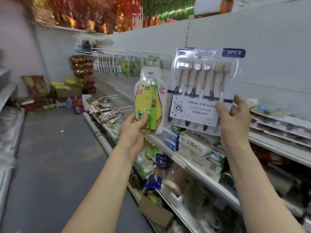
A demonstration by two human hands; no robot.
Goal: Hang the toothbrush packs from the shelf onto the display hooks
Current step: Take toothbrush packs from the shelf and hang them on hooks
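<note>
At frame centre: left grip (134, 126) pinched child pack (149, 100) base; right grip (234, 118) pinched six-brush pack (204, 88), 5 o'clock corner. Bare display hooks (112, 96) lay at 10 o'clock: hanging one pack at a time, top edge level, was advisable.

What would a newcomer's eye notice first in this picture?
Two packs are held up at centre: the left hand grips a yellow bear-shaped pack with a green brush, and the right hand holds a clear six-brush pack beside it. Behind, to the left, more packs hang in a row on hooks.
</note>
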